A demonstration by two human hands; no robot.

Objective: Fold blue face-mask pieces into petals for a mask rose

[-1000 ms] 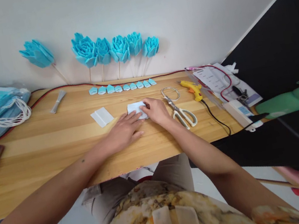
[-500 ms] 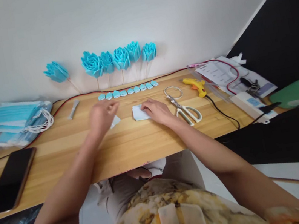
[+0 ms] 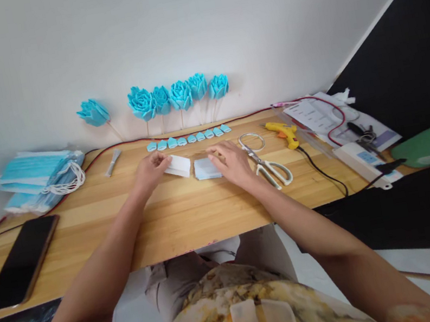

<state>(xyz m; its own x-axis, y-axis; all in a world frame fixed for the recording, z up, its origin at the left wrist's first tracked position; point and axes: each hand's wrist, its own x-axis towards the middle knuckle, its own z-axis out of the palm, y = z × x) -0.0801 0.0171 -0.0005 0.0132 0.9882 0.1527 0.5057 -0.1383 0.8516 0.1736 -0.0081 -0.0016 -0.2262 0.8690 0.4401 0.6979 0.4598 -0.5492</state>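
Note:
My left hand [image 3: 151, 171] pinches the left end of a white rectangular piece of mask fabric [image 3: 179, 166], which lies low over the wooden table. Just right of it rests a stack of pale blue rectangular pieces [image 3: 206, 169]. Over the right edge of that stack is my right hand [image 3: 234, 164], its fingers loosely bent and slightly apart, with nothing visibly gripped. Behind both hands runs a row of small folded blue petals [image 3: 191, 138]. White-handled scissors [image 3: 267, 166] lie beside my right hand.
Blue fabric flowers [image 3: 181, 95] on sticks lean at the wall. Left are packed face masks [image 3: 34, 175], a thin pale bundle [image 3: 112, 162] and a phone [image 3: 21, 263]. Right are a yellow glue gun [image 3: 285, 134], papers [image 3: 315, 117], a power strip [image 3: 363, 161] and a green bottle [image 3: 429, 139].
My left hand has moved slightly right and lowered onto the white piece, now pinching it. My right hand has shifted a little right, uncovering more of the stack. The camera view has tilted slightly.

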